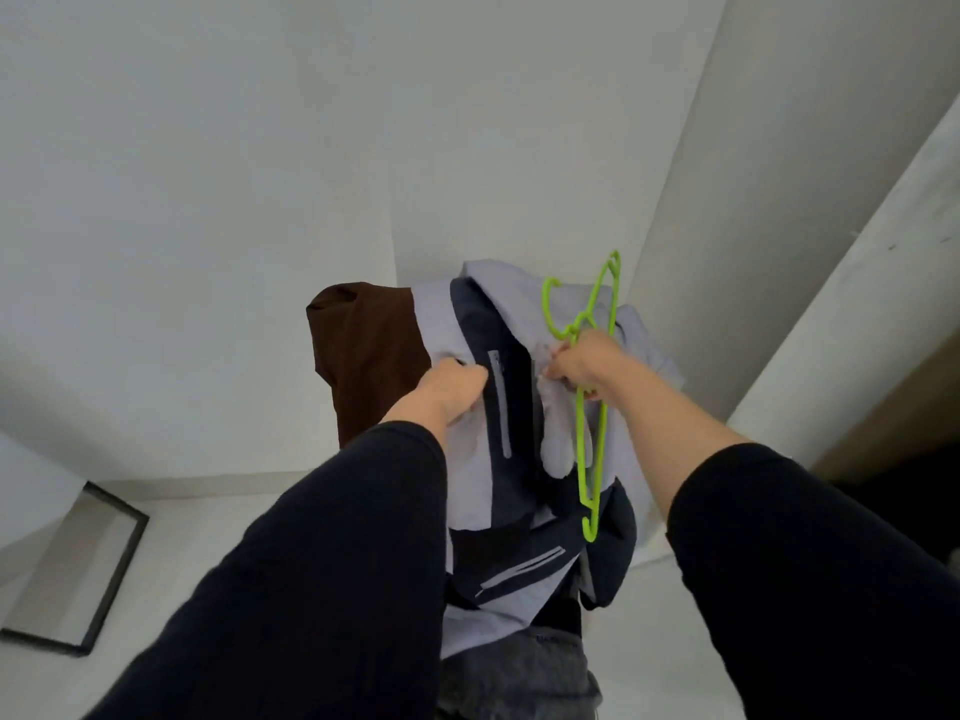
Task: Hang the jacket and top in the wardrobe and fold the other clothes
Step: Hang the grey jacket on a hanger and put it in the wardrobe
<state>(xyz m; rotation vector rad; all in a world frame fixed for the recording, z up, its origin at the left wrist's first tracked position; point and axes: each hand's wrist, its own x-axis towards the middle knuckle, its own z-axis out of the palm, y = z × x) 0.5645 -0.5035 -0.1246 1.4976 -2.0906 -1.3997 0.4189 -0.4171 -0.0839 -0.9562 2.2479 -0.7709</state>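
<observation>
I hold up a jacket (511,407) in pale lilac-grey and navy panels with grey zips, at the middle of the head view. My left hand (452,389) grips its left front edge. My right hand (584,363) clutches the jacket's right front together with a lime-green plastic hanger (592,407), which hangs outside the cloth. A brown garment (366,356) hangs just behind and left of the jacket. Dark grey fabric (519,672) shows below the jacket's hem.
A white wall fills the background, with a white column (769,200) to the right. A dark-framed panel (78,569) leans at the lower left on the pale floor. A dark opening with a brownish edge (893,449) lies at the far right.
</observation>
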